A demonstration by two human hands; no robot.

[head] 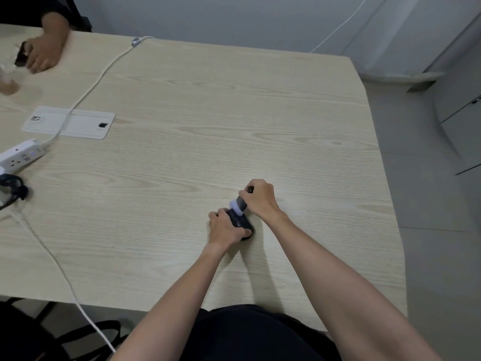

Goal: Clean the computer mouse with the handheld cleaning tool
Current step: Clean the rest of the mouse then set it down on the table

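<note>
Steadily braced on a pale wood-grain counter (208, 126), a black computer mouse (240, 222) gets a scrub from a handheld cleaning tool (240, 203). The mouse sits toward the near right part of the counter, directly ahead of the person wearing the camera. The left hand (225, 229) clamps it from the left side, fingers (217, 214) curled over its far end and the thumb wrapped onto its near end, evidently to keep the light shell from skating away under pressure. The right hand (260, 196) grips the tool's dark handle with fingers curled tight around it, tilting it so the pale, soft-looking head meets the far end of the mouse; the slant appears chosen to let the head work the top surface while the wrist stays clear of the other hand. Motion blur hides whether the head is brush or foam.

Well apart at the counter's left edge lie a white power strip (22, 155) and its white cable (99, 76), which runs across a grey cable hatch (78, 123). At the far left corner, another person's hand (43, 54) holds a dark object.
</note>
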